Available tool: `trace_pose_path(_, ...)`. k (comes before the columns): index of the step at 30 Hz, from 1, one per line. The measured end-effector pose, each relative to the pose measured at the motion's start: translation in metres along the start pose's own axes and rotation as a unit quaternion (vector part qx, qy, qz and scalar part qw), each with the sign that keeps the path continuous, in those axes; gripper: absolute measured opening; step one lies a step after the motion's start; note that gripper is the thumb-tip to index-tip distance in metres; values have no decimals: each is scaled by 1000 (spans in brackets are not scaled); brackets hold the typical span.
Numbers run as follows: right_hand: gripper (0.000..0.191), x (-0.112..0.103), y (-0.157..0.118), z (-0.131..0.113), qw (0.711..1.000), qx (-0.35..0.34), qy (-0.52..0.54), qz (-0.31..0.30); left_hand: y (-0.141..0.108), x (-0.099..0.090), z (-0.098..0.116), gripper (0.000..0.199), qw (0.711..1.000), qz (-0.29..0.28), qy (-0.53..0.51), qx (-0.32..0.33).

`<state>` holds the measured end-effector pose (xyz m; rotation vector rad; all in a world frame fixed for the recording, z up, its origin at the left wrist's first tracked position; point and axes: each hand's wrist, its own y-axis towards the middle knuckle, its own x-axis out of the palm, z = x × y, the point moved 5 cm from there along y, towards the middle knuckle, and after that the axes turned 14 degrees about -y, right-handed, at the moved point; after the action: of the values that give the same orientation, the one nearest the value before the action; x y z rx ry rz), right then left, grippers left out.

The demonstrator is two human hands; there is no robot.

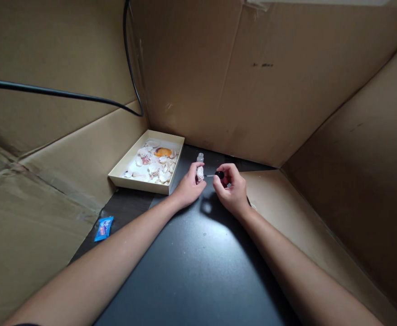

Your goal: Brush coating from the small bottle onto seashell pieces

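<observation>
In the head view, the left hand (189,186) is pinching a speckled shell (200,174) just in front of an open clear bottle (200,157); the right hand (231,186) is pinching a black cap (220,174), its thin stem (210,175) pointing shellward. A nudging left finger could be tipping the bottle. The dark table (185,262) is carrying a tray (140,186) of seashells (154,168); cardboard walls (198,81) are enclosing it.

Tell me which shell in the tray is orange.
The broad orange shell with a darker left edge, toward the far side of the cream tray. The other shells are mostly white or pale.
</observation>
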<state>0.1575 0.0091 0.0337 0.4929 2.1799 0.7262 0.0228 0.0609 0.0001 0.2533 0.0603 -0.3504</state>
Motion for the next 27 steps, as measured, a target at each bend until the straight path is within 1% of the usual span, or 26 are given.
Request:
trace_pose_path(2,13,-1,0,0,1000,0,3,8,0,0,0,48,1000,-2,-1,2)
trace_pose_path(6,12,0,0,0,1000,1,-3,-4,0,1,-2,49,1000,-7,-8,4)
trace_pose_path(11,12,-1,0,1,1000,4,8,7,1,1,-1,49,1000,-8,-8,7)
trace_pose_path(14,12,0,0,-1,1000,1,-2,1,1,1,0,48,1000,-6,-6,14)
trace_pose_path(19,11,-2,1,-2,1000,-3,5,14,0,1,0,48,1000,-3,11,12)
trace_pose_path(21,11,-2,0,-2,1000,-1,-1,7,0,0,0,47,1000,6,24,15)
trace_pose_path(24,10,-2,0,-1,1000,10,-2,10,0,-3,2,44,997,37,62,35)
trace_pose_path(27,11,-2,0,-2,1000,3,7,7,-1,-4,3,42,993,57,88,47)
